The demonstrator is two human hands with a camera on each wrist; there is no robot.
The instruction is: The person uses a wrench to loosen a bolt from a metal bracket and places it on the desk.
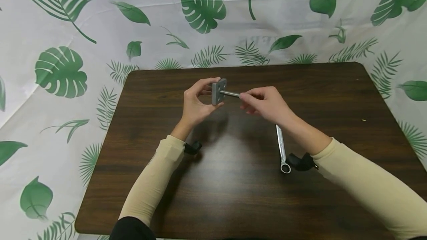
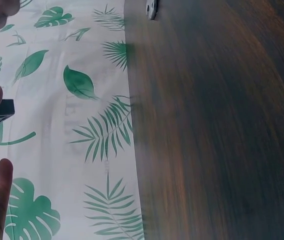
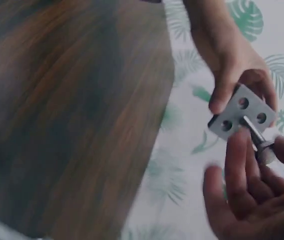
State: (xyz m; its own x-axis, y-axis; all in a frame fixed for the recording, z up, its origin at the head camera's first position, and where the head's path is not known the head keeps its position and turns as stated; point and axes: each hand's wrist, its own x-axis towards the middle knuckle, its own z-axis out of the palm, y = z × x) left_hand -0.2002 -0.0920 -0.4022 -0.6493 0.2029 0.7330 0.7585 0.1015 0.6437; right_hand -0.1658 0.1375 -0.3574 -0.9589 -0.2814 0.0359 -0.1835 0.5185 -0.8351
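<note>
My left hand (image 1: 195, 103) grips a small grey square plate (image 1: 215, 93) by its edges, thumb below and fingers above, up over the table. Round holes show in the plate's face (image 3: 235, 111) in the right wrist view. A silver bolt (image 1: 231, 93) stands out from the middle of that face. With thumb and fingers my right hand (image 1: 267, 103) pinches the bolt near its head (image 3: 266, 154); the other fingers are spread loosely. Only a dark corner of the plate (image 2: 5, 110) and some left fingers (image 2: 0, 192) appear in the left wrist view.
A combination wrench (image 1: 281, 151) lies on the dark wood table (image 1: 217, 195), below the right forearm, its upper end hidden. Farther right is a tiny yellowish bit (image 1: 363, 120). Behind the table hangs a white cloth (image 1: 160, 29) printed with green leaves.
</note>
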